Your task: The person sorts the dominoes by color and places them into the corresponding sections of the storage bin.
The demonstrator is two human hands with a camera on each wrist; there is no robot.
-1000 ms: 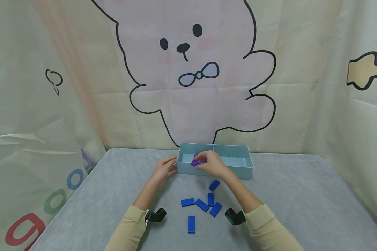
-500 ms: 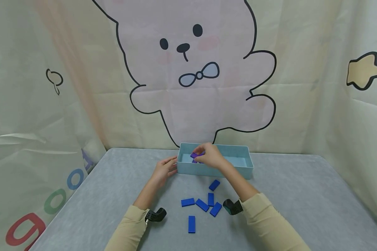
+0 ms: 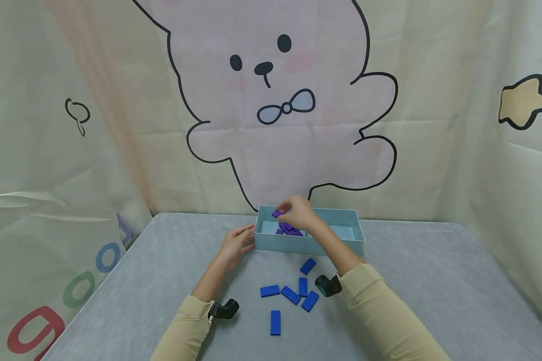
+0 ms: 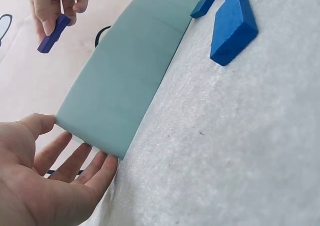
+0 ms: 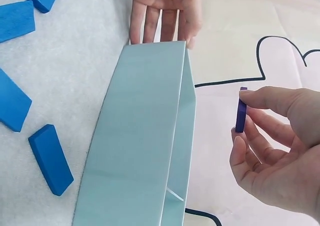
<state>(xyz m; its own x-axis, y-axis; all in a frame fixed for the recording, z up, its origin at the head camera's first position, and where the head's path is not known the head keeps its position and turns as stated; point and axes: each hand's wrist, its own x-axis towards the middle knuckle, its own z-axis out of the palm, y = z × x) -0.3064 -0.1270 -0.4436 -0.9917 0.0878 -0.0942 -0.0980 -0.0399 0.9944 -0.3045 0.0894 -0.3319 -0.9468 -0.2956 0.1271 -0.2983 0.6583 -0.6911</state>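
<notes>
My right hand [image 3: 299, 215] pinches a small purple block [image 5: 241, 110] between thumb and fingers, above the left compartment of the light blue box [image 3: 298, 244]. Several purple blocks [image 3: 291, 231] lie in a loose heap inside that compartment, seen in the head view. At the box's left end rests my left hand [image 4: 55, 186]; its extended fingertips touch the short wall and the thumb tip is at the upper corner. The left wrist view also shows the raised purple block [image 4: 54, 33], held away from the box wall.
Several blue blocks [image 3: 290, 295] are scattered on the grey table [image 3: 126, 301] in front of the box, between the forearms. A divider splits the box, its right compartment [image 3: 343, 230] beside the right wrist. Behind hangs a cloth [image 3: 424, 165] with a printed bear.
My right hand has lifted the pinched purple block up and toward the far left of the box, revealing the purple heap below. The left hand stays where it was.
</notes>
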